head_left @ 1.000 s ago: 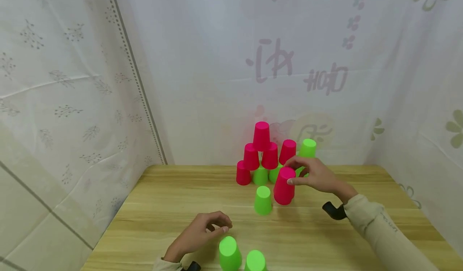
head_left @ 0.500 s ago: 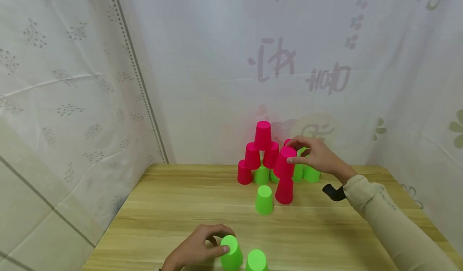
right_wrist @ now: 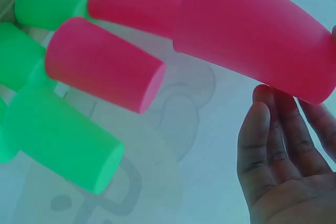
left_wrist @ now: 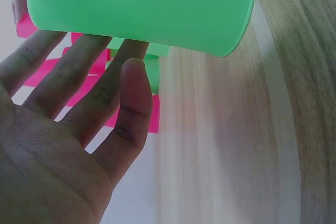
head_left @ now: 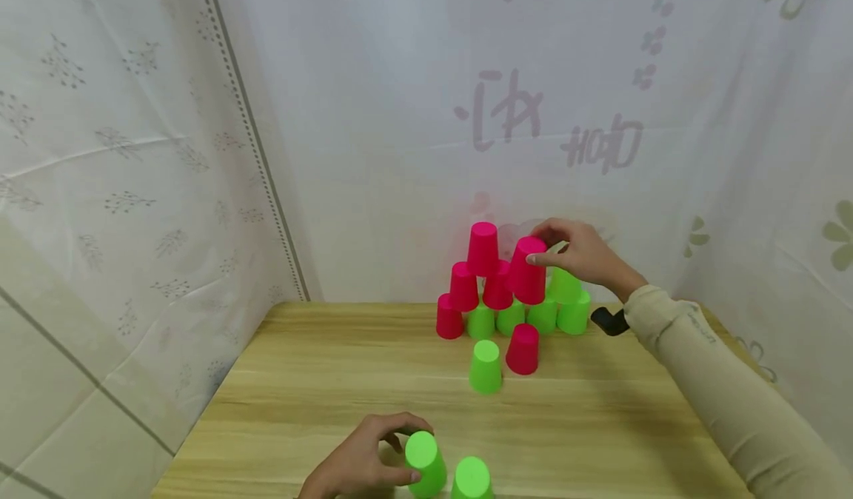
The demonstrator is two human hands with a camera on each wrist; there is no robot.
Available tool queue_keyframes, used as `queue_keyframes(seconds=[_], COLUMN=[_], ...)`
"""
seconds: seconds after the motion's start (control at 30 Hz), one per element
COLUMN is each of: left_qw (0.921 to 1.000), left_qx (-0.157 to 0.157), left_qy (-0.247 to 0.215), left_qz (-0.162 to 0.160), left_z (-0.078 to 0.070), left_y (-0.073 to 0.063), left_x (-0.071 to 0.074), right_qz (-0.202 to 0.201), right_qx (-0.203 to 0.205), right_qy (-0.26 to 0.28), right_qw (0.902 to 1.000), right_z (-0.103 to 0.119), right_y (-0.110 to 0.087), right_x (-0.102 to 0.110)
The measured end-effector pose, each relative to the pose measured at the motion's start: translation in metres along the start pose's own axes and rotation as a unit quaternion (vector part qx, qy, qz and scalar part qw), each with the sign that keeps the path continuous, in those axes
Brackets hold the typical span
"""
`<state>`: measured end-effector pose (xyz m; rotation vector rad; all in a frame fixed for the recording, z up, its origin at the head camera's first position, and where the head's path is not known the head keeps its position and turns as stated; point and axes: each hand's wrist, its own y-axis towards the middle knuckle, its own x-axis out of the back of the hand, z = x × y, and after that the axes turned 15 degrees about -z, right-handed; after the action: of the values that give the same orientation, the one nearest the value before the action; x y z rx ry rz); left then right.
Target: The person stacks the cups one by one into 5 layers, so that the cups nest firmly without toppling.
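Note:
Upside-down plastic cups, pink and green, stand on the wooden table. My right hand (head_left: pixel 586 255) pinches a pink cup (head_left: pixel 526 273) near its top and holds it up before the cup pyramid; the right wrist view shows this pink cup (right_wrist: pixel 252 35) apart from a lower pink cup (right_wrist: pixel 105 64) and a green cup (right_wrist: pixel 63 135). At the front edge, my left hand (head_left: pixel 363 454) has thumb and fingers around a green cup (head_left: pixel 426 469). The left wrist view shows fingers passing behind that green cup (left_wrist: pixel 142 9).
The pyramid has a pink top cup (head_left: pixel 483 249), with pink and green cups below it. In front of it stand a single green cup (head_left: pixel 486 369) and a single pink cup (head_left: pixel 523 351). Another green cup (head_left: pixel 472 478) is beside the left hand. Patterned curtains (head_left: pixel 400 151) enclose the table.
My right hand has lifted the pink cup off another pink cup and raised it toward the pyramid. My left hand has moved from above onto the green cup and taken hold of it.

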<state>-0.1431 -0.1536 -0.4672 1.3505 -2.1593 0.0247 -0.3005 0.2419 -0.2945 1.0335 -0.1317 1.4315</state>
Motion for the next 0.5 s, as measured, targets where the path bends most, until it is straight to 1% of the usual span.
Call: queue_keyframes(seconds=[0.1, 0.23, 0.33, 0.5], left_qw=[1.0000, 0.9999, 0.9999, 0.9997], left_qx=[-0.004, -0.004, 0.004, 0.024], left_qy=[0.003, 0.010, 0.014, 0.007], left_qz=[-0.003, -0.004, -0.006, 0.000], left_z=[0.000, 0.000, 0.000, -0.001], left_y=[0.001, 0.001, 0.001, -0.001], left_x=[0.001, 0.002, 0.002, 0.002], right_qz=[-0.003, -0.003, -0.006, -0.019], right_qx=[-0.002, -0.019, -0.036, -0.067], right_qy=[-0.015, -0.020, -0.021, -0.033], right_qw=[0.9999, 0.9996, 0.9991, 0.9970], right_z=[-0.002, -0.004, -0.004, -0.003], right_y=[0.008, 0.017, 0.022, 0.027], right_x=[0.001, 0.002, 0.002, -0.006])
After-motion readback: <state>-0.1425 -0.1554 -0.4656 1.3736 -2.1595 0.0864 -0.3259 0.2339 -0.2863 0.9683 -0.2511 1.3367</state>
